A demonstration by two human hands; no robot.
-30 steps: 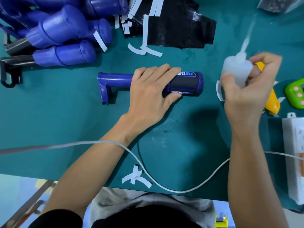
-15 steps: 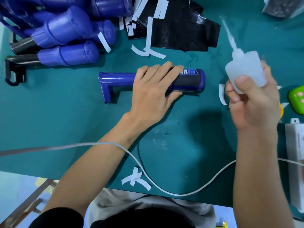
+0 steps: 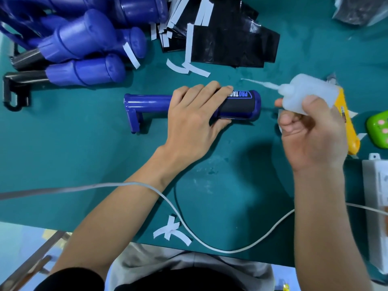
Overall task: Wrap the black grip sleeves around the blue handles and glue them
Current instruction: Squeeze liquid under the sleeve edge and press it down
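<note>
With the left hand (image 3: 193, 120) holding the blue handle (image 3: 147, 101) down and the right hand (image 3: 315, 139) gripping the glue bottle (image 3: 304, 93), squeeze gently along the black grip sleeve (image 3: 237, 106) edge.

Two hands (image 3: 195, 122); one glue bottle (image 3: 308, 94); one black-sleeved handle (image 3: 151, 101); one yellow knife (image 3: 348, 127); one white cable (image 3: 231, 249).

A teal-covered table (image 3: 84, 160) is seen from above; a blue handle (image 3: 151, 101), wrapped at its right end in a black grip sleeve (image 3: 237, 106), is laid across the middle; a pile of blue handles (image 3: 84, 38) is heaped at the far left, with black sheets (image 3: 231, 47) and white strips (image 3: 189, 69) beside it; a white cable (image 3: 231, 250) is looped along the near edge; a yellow tool (image 3: 348, 127), a green object (image 3: 378, 129) and a white box (image 3: 375, 206) are set at the right.
</note>
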